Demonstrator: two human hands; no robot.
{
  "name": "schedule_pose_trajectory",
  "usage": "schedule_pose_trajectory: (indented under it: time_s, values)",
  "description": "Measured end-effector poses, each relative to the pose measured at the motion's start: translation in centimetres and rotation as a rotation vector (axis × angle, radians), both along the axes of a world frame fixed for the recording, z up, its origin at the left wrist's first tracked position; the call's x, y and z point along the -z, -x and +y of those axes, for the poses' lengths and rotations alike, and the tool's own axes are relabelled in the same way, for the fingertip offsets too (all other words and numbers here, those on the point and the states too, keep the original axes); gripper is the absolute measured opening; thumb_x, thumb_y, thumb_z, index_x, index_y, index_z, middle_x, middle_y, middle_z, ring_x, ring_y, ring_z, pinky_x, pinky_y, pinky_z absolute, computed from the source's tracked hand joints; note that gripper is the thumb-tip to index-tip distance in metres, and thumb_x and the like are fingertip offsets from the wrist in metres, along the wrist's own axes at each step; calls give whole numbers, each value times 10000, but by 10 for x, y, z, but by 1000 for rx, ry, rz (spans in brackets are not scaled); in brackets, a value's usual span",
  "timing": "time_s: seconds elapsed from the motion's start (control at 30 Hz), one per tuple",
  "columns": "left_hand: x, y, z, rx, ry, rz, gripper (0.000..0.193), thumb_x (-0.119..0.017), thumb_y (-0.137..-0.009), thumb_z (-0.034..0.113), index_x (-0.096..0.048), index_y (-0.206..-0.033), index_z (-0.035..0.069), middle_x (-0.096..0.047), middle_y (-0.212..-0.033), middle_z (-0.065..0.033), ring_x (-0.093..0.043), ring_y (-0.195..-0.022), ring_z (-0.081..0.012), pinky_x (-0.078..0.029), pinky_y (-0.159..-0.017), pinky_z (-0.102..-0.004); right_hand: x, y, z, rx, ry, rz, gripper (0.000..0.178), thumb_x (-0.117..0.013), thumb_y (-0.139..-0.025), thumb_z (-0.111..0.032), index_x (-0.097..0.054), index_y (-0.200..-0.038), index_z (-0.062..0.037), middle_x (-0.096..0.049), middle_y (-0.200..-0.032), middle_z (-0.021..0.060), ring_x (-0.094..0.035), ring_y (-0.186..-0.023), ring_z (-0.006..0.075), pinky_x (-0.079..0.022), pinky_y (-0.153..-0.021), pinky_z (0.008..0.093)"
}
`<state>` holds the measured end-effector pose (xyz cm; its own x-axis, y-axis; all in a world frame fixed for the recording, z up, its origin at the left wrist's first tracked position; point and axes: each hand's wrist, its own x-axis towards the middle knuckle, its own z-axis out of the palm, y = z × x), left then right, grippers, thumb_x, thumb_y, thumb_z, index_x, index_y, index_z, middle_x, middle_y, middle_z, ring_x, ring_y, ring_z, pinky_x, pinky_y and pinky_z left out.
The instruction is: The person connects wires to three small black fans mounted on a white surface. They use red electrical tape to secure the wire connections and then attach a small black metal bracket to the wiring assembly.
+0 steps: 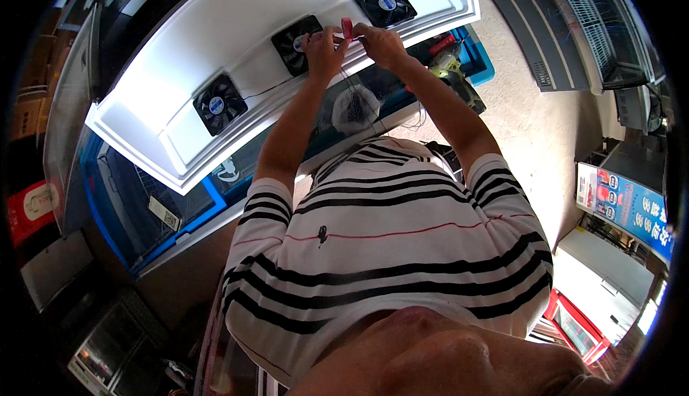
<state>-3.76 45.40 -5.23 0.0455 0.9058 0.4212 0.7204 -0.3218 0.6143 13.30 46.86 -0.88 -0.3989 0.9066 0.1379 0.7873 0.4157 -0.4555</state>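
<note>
A white panel (179, 48) with three black fans lies tilted in front of me. Over its near edge my left hand (326, 53) is pinched by the middle fan (291, 43), its fingertips on thin wires (349, 78) that trail down toward me. My right hand (382, 44) comes in from the other side, thumb and fingers closed on a strip of red tape (347, 29). The tape stands up between both hands. Fingers partly hide where tape and wires meet. The right fan (386, 4) is just beyond my right hand; the left fan (217, 105) sits farther off.
Under the panel stands a blue-framed chest cabinet (215, 199) with a glass top. A yellow-green power tool (448, 66) and a clear plastic bag (355, 107) rest on it, right of and below my hands. Glass-fronted cabinets (603, 34) stand at right.
</note>
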Motion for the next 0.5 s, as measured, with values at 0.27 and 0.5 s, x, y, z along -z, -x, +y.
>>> schedule_pose_trajectory:
  time_s: [0.27, 0.5]
  values:
    - [-4, 0, 16, -37, 230, -111, 342, -652, -736, 293, -593, -1041, 149, -707, -819, -26, -643, -861, -260, -269, -990, -464, 23, -5, 4, 95, 35, 119, 217, -565, -876, -181, -553, -1086, -130, -669, -973, 102, -648, -893, 315, -519, -724, 410]
    - [-2, 4, 16, -23, 169, 57, 261, -622, -785, 249, -589, -1028, 160, -698, -850, -8, -618, -895, -248, -276, -973, -469, 27, -2, 16, 93, 6, 151, 135, -572, -870, -163, -654, -943, -84, -668, -929, 106, -645, -875, 297, -513, -746, 384]
